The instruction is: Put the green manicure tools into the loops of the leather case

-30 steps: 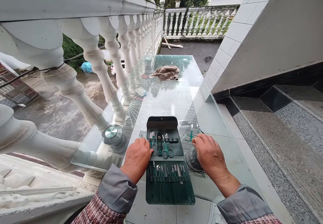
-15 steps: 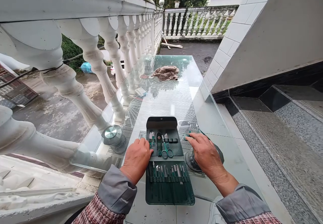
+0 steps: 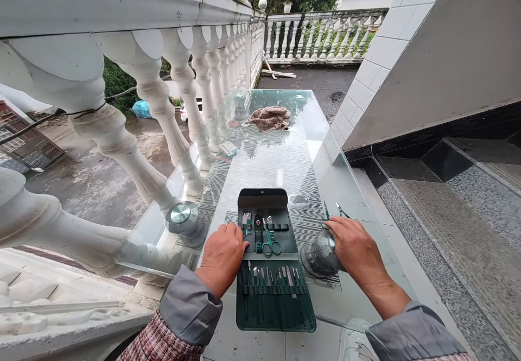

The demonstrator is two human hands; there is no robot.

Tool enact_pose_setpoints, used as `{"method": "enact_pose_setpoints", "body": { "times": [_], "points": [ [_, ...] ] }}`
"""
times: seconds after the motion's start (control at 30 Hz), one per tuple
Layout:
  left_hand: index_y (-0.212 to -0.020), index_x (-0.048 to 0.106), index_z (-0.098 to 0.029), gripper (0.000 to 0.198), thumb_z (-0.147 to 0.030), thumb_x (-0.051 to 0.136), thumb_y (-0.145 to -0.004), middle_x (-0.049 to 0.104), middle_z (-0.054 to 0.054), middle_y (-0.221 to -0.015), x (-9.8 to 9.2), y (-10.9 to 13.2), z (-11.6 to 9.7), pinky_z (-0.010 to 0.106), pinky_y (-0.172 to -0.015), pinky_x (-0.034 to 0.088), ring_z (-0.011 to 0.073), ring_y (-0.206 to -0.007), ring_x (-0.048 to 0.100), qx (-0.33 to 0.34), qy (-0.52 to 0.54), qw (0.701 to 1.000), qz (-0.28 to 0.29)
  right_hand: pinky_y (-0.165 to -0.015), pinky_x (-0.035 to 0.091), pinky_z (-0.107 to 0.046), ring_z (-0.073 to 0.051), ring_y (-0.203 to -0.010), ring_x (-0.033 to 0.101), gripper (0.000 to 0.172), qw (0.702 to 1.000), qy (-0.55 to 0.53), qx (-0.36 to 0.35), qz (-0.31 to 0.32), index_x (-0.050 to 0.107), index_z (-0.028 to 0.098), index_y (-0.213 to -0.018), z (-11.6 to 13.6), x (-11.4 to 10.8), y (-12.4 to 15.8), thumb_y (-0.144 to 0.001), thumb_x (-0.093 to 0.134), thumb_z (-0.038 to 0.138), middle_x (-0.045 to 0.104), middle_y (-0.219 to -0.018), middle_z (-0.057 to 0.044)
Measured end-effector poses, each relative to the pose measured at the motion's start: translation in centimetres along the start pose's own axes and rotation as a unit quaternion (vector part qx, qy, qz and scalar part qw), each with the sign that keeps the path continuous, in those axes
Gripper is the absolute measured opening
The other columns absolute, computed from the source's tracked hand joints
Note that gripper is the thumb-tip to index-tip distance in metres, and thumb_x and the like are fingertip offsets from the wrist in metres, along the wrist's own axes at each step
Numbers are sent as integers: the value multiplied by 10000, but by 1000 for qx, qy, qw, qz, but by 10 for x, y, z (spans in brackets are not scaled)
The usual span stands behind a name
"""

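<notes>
A dark green manicure case (image 3: 274, 317) lies unfolded on the glass table (image 3: 277, 160). Its lower flap holds a row of several slim metal tools (image 3: 272, 277) under a strap. In the upper part are nail clippers (image 3: 248, 225), a dark oval-topped tool (image 3: 258, 230) and green-handled scissors (image 3: 271, 248). My left hand (image 3: 223, 255) is closed at the case's left edge, thumb on it. To the right of the case, my right hand (image 3: 358, 249) grips a small green-handled pointed tool (image 3: 326, 211), apparently scissors, and nippers (image 3: 341, 210). Their handles are mostly hidden by the fingers.
A brown cloth (image 3: 268, 118) and a small packet (image 3: 228, 148) lie farther along the glass. Round-capped supports (image 3: 185, 224) stand beneath the tabletop. A white balustrade (image 3: 150, 89) runs along the left, and stone steps (image 3: 439, 203) rise at the right.
My right hand has moved right, away from the case, carrying the green-handled tool and nippers with it. My left hand and the case have stayed in place.
</notes>
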State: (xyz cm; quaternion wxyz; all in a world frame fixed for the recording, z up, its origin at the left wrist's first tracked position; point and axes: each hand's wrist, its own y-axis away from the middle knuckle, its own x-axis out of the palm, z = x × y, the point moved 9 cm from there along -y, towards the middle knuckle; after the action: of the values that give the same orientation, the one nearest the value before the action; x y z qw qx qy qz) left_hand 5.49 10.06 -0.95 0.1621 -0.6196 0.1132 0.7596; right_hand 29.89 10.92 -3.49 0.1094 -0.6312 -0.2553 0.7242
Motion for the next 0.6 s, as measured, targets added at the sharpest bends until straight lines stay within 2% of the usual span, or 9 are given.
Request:
{"method": "enact_pose_setpoints", "body": {
  "times": [0.2, 0.33, 0.47, 0.6],
  "points": [
    [-877, 614, -118, 215, -294, 494, -908, 595, 95, -825, 3, -1, 0, 340, -631, 434, 242, -767, 552, 3, 1, 1000, 9, -828, 487, -372, -240, -961, 556, 283, 1000, 2, 5, -11, 672, 149, -950, -6, -1, 1, -830, 424, 87, 671, -1002, -86],
    [-870, 612, -118, 207, -297, 511, -900, 591, 94, -820, 4, 0, 0, 338, -628, 431, 240, -767, 549, -1, 7, 1000, 6, -859, 467, -403, -256, -981, 538, 260, 999, -5, -6, -35, 665, 134, -967, 4, -12, -3, -851, 433, 112, 658, -1000, -109],
    [-852, 610, -115, 203, -294, 523, -895, 585, 94, -802, 3, 0, -1, 340, -618, 430, 238, -753, 544, 4, 9, 1000, -6, -896, 444, -395, -236, -992, 535, 231, 994, -83, -35, -63, 638, 134, -1022, 37, -31, -9, -877, 462, 166, 645, -998, -113],
    [-857, 609, -108, 194, -283, 531, -890, 587, 99, -810, 4, 0, -1, 346, -616, 430, 243, -753, 542, 9, 9, 1000, -4, -827, 455, -349, -199, -908, 539, 159, 981, -186, -59, -15, 617, 165, -959, 82, -32, -11, -885, 478, 188, 630, -922, -78]
  ]
}}
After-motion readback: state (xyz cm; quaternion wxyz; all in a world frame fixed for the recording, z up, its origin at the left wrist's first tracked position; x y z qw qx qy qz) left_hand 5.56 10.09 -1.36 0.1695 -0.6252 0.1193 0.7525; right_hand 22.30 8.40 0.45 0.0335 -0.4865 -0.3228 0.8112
